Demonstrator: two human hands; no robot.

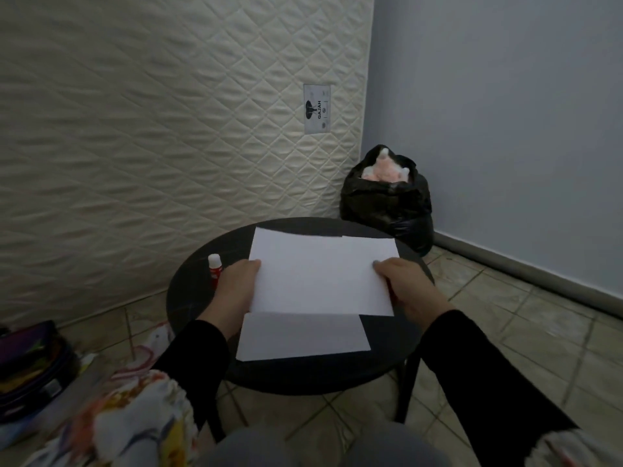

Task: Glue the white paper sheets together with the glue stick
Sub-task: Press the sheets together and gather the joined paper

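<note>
Pale floor tiles and a blue-grey wall frame a small round dark table [188, 298], with a quilted mattress [151, 129] stood on its side behind it. On the table lies one white sheet [303, 338], and a second white sheet [320, 274] is held over it, covering its far half. The left hand [236, 288] pinches the upper sheet's left edge and the right hand [408, 288] pinches its right edge, thumbs on top; the fingers beneath are hidden by the paper. The glue stick [214, 266] stands upright at the table's left, just beside the left hand, its white cap apparently on. Whether glue has been spread cannot be told, so the task looks early: gluing and pressing seem left, and the sheets sit offset, not squared. A black bag [387, 203] sits on the floor behind the table, and patterned cloth [141, 409] lies at lower left; neither blocks the work.
</note>
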